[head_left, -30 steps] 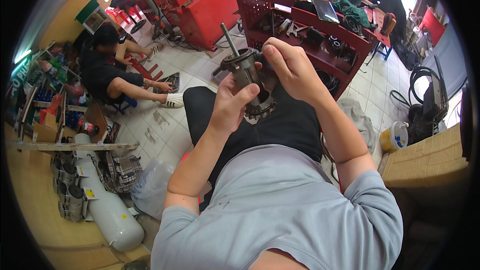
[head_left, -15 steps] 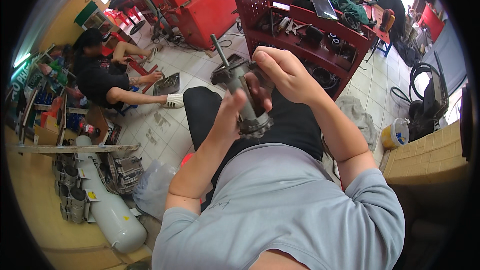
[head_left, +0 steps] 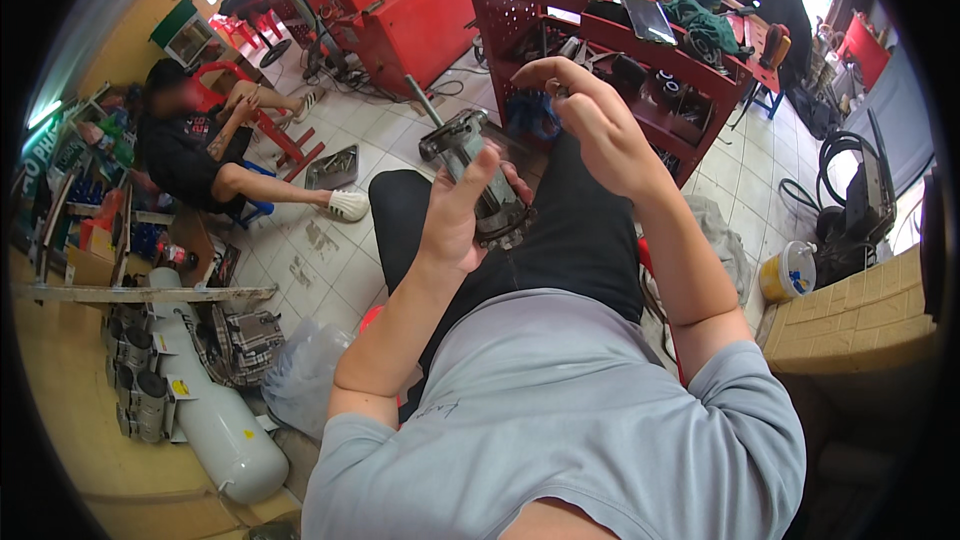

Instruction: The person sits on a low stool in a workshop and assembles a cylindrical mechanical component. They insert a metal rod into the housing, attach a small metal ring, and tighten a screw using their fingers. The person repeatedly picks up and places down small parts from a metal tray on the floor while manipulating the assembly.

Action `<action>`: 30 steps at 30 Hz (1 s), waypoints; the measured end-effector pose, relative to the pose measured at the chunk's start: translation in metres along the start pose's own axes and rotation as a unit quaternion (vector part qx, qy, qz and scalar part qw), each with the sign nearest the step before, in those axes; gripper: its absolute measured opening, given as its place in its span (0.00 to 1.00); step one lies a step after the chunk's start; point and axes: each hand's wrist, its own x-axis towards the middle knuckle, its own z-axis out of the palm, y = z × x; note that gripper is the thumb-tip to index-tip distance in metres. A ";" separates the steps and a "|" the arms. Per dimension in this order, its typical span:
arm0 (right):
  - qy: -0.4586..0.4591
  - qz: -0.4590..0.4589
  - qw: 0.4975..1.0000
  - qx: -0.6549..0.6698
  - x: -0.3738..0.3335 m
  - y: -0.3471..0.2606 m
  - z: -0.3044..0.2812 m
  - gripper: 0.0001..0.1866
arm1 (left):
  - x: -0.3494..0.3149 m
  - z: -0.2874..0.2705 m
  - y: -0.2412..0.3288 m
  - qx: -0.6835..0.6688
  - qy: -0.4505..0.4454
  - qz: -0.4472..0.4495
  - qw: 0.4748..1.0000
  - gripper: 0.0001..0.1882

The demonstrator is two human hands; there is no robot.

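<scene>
Tiled flooring [head_left: 738, 180] underlies the red tool cart [head_left: 490, 12]. Before it, the left hand [head_left: 455, 212] grips a toothed metal cylinder [head_left: 463, 164], rod [head_left: 424, 100] in place, seemingly unmounted; the right hand [head_left: 603, 130] curls its fingers, holding what, if anything, I cannot tell.

Decent gap between the right hand [head_left: 605, 135] and the metal part [head_left: 463, 162], so you could slip through there, but the left hand [head_left: 455, 220] hogs the lower end and the rod [head_left: 425, 101] poking up at the far end blocks a sweep across the top. Over to the left there's open tile [head_left: 388, 132] past the knee [head_left: 397, 197], at least until you hit the seated person's shoe [head_left: 348, 205] and the floor tray [head_left: 332, 168]. Ahead and to the right, the red cart [head_left: 487, 10] walls things off.
</scene>
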 end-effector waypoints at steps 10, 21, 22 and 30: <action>-0.003 0.033 0.999 -0.028 -0.005 -0.012 0.006 0.13 | 0.003 0.008 0.002 -0.052 0.025 -0.127 0.990 0.12; -0.002 0.064 0.998 -0.019 -0.001 -0.001 0.010 0.08 | 0.002 0.016 -0.001 -0.130 0.009 -0.140 0.981 0.25; -0.011 0.081 0.997 0.011 -0.002 -0.002 0.009 0.08 | 0.001 0.014 -0.003 -0.121 0.006 -0.130 0.984 0.24; 0.019 0.007 1.000 0.022 -0.006 -0.019 0.006 0.11 | 0.007 0.006 0.001 0.006 -0.008 0.005 1.000 0.25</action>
